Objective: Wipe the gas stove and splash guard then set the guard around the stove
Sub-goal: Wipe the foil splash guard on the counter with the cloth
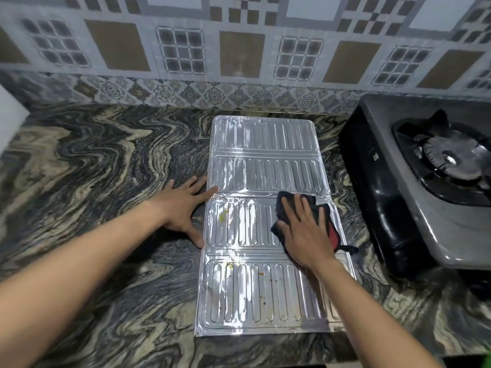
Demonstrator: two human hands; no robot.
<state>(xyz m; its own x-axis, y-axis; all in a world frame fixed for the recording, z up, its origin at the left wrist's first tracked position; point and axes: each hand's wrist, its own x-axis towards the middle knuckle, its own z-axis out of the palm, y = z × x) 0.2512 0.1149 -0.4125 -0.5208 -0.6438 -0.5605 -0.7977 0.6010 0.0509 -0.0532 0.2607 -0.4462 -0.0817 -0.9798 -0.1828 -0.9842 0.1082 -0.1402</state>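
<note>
the foil splash guard [265,160] lies unfolded and flat on the marbled surface [93,168], its panels running from near the tiled wall [239,49] toward the front edge. the left hand [183,208] rests palm down on the surface with fingers spread straight, the forefinger and thumb touching the guard's left rim. the right hand [303,232] presses a black and red cloth [333,232] flat onto the guard's right side, fingers extended and not curled. yellowish and brown specks [223,215], probably food residue, dot the nearer panels. the gas stove [425,181] sits just right of the guard, apart from it.
</note>
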